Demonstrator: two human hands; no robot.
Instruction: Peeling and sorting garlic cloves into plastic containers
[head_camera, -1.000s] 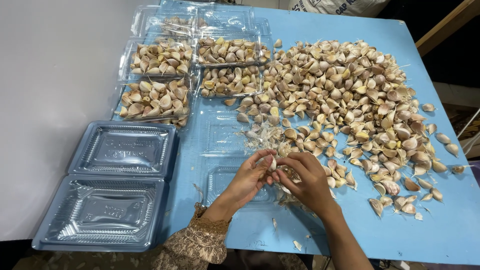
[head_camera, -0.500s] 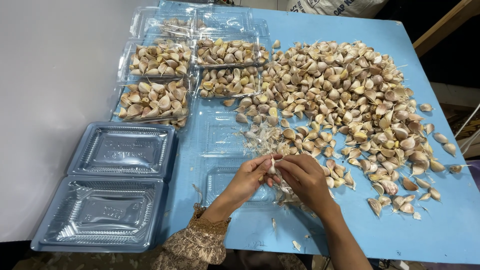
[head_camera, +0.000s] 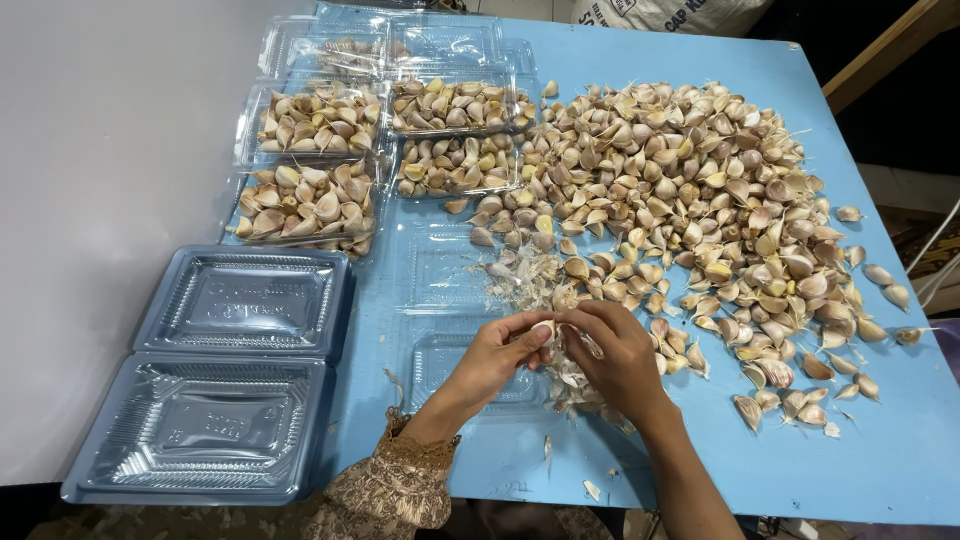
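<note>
garlic clove (head_camera: 547, 328): pinched between both sets of fingertips, held just above the open clear clamshell tray (head_camera: 440, 300) at the near edge of the blue table (head_camera: 900, 440). Pretty small in frame, so can't say how much skin is on it.
left hand (head_camera: 497, 352): fingers curled in, thumb and forefinger gripping the clove from the left.
right hand (head_camera: 612, 345): closed on the same clove from the other side, fingertips touching the left ones.
slip risk: honestly the clove could pop out of that tiny pinch and land in the papery skins (head_camera: 525, 280) just beyond the hands, then good luck finding it.
mess risk: loose skins already sit on the empty tray, so peel bits could get packed in with the cloves.
pile (head_camera: 700, 190): huge heap of cloves right beside the right wrist; a careless elbow could push the edge ones (head_camera: 880, 275) off the table.
filled trays (head_camera: 305, 200): heaped high, near the far-left corner, well apart from the hands; lids may not shut cleanly.
empty stack (head_camera: 235, 300): blue-tinted clamshells at left, overhanging the table edge a bit.
</note>
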